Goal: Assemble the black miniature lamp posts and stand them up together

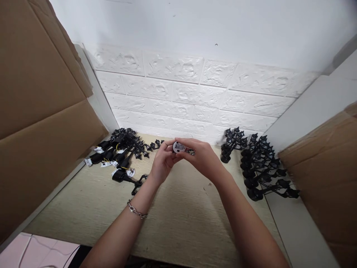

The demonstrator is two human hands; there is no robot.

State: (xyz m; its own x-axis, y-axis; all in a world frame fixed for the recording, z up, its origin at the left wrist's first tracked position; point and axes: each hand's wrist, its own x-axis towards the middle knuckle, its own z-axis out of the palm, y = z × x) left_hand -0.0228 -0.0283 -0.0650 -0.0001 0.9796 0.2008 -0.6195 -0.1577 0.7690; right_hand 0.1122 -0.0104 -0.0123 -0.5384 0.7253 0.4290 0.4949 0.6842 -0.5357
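Both my hands meet above the middle of the table and hold one small black round part with a white labelled face (179, 147). My left hand (162, 163) pinches it from the left and below; a chain bracelet is on that wrist. My right hand (203, 156) curls over it from the right, fingers closed on it. A heap of black lamp-shaped parts with yellow wires and white tags (120, 150) lies left of my hands. Rows of similar black parts without wires (258, 163) lie to the right.
The light wooden table (178, 223) ends at a white brick-pattern wall (189, 96). Large cardboard sheets stand at the left (41, 111) and at the right (326, 175). One loose black part (126, 176) lies near my left wrist.
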